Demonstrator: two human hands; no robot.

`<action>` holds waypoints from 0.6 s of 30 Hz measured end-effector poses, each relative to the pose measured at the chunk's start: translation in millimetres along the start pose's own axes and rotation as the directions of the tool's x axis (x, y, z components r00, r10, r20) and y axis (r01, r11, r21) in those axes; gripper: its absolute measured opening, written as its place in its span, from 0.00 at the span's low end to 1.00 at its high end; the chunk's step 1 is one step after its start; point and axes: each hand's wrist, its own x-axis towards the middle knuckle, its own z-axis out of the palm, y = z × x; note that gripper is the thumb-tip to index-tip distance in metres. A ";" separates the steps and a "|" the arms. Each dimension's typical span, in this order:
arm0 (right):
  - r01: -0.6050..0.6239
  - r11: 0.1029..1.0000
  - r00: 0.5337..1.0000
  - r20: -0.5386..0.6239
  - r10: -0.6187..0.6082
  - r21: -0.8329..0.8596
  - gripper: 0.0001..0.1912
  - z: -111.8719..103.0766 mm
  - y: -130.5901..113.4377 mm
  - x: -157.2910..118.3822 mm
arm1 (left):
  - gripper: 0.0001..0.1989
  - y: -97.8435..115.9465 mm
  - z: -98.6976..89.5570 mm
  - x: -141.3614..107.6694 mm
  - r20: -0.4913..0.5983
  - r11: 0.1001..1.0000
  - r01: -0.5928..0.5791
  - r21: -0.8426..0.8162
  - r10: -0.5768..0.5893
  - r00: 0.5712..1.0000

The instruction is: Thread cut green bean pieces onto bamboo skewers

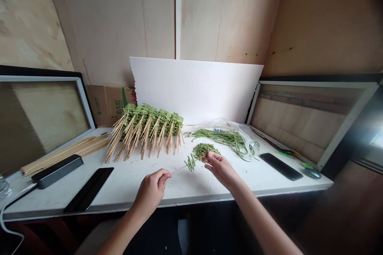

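Observation:
My left hand (152, 188) pinches one end of a thin wooden skewer (178, 169). Several short cut pieces of green long bean (190, 163) sit crosswise along that skewer, side by side. At its far end my right hand (218, 166) has thumb and fingertips closed together; whether they grip a bean piece or the skewer tip is hidden. Just behind the right hand lies a small heap of cut bean pieces (205, 149). Further left, loaded bean skewers (149, 121) are stacked in a pile, their bare sticks pointing toward me.
Uncut long beans (223, 137) lie in a clear plastic bag (247, 137). Loose skewers (72, 149), a black box-shaped device (58, 170) and a dark phone (89, 189) are left. Another phone (281, 166) and a mouse (312, 173) are right. A white board (197, 91) stands behind.

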 end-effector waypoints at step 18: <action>0.073 0.993 0.989 -0.119 -0.084 -0.098 0.20 12.2 -2.8 -2.9 | 0.18 -4.2 -3.2 2.2 -0.045 0.999 0.008 0.044 -0.006 0.999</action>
